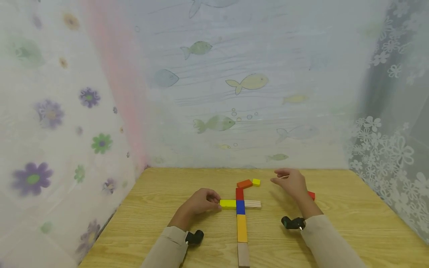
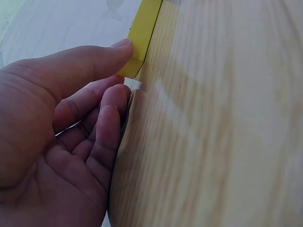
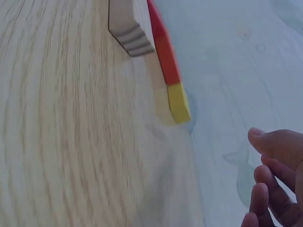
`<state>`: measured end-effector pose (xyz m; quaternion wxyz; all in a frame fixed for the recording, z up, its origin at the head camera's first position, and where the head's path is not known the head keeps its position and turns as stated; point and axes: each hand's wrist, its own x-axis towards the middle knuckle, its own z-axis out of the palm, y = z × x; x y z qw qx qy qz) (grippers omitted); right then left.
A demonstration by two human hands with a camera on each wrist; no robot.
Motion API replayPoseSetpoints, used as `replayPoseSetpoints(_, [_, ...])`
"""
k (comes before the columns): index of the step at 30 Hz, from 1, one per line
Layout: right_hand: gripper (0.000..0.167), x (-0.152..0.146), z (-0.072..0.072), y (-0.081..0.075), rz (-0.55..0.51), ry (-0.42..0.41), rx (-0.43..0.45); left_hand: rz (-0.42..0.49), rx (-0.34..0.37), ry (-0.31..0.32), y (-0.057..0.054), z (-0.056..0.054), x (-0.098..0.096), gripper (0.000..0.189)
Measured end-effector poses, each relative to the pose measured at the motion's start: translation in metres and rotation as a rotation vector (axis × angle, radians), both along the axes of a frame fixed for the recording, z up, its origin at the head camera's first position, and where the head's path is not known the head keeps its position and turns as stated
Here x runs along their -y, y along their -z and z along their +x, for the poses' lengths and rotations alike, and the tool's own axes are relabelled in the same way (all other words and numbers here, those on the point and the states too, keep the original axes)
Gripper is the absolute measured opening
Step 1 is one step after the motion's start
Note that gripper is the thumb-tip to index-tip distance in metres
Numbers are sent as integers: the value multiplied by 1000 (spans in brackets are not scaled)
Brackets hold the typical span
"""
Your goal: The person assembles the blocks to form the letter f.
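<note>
Wooden blocks lie end to end on the table in a cross shape. My left hand [image 1: 202, 201] is at the outer end of the long yellow block [image 1: 228, 204], thumb on its near side and forefinger by the far side. The left wrist view shows that thumb against the yellow block [image 2: 143, 35]. A blue block [image 1: 240, 207] stands at the crossing, with a plain wood block [image 1: 253, 204] on its right. Beyond are a red block [image 1: 239, 194], an angled orange block [image 1: 244, 184] and a small yellow block [image 1: 256, 182]. My right hand [image 1: 291, 183] hovers right of these, holding nothing.
Toward me the row continues with an orange-yellow block [image 1: 242, 228] and a plain block [image 1: 243, 255]. Another red block [image 1: 311, 195] lies partly hidden behind the right wrist. Behind the wooden table [image 1: 154, 212] hangs a fish-patterned sheet [image 1: 251, 123].
</note>
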<state>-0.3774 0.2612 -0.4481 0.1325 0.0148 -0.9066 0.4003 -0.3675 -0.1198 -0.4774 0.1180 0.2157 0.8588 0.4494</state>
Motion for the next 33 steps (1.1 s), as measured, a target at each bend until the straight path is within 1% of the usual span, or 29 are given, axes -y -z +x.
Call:
replayPoseSetpoints(2, [49,-6,4,0,-6,9,-6,1,2,-2,0,1,0,25])
replayPoseSetpoints(5, [51,-17,10,4,-41,22,16,3,6,-2,1,1,1,26])
replayPoseSetpoints(8, [60,-26,17,8,-110,34,60,10,11,4,0,2,1,26])
replayPoseSetpoints(12, [68,-38,21,13,-205,52,62,24,16,15,-2,3,3,27])
replayPoseSetpoints(15, [68,-48,23,17,-259,66,49,29,25,18,-1,1,3,26])
replayPoseSetpoints(18, [67,-56,27,21,-283,83,70,26,30,20,1,-1,2,26])
replayPoseSetpoints(21, [66,-62,29,25,-275,88,104,18,18,24,1,-2,0,27])
replayPoseSetpoints(24, [67,-64,30,28,-259,56,143,6,2,24,0,-1,-1,28])
replayPoseSetpoints(26, [68,-65,29,31,-227,32,162,-3,-2,19,-1,0,-1,28])
replayPoseSetpoints(29, [67,-65,28,35,-166,16,167,-6,-5,17,-2,1,0,28])
replayPoseSetpoints(33, [64,-65,27,38,-96,16,152,-6,-2,12,0,0,1,26])
